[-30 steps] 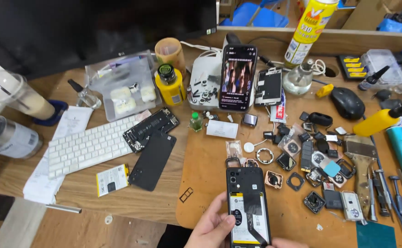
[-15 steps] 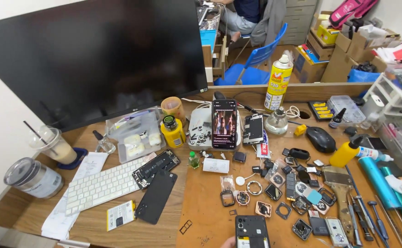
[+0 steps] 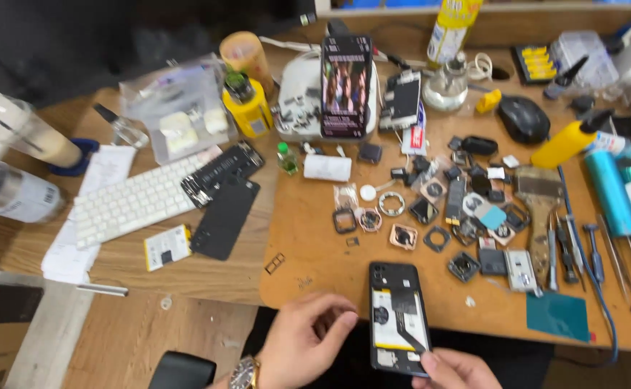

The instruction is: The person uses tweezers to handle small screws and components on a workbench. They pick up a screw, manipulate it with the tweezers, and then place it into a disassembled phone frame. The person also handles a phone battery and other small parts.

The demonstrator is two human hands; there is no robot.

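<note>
The right hand (image 3: 454,369) pinches the opened phone (image 3: 399,317) at its lower edge while the left hand (image 3: 308,338), loosely curled and empty, should steady its side flat on the surface (image 3: 308,238).

Opened phone (image 3: 400,317) between two hands, cluttered workbench (image 3: 308,238)
</note>
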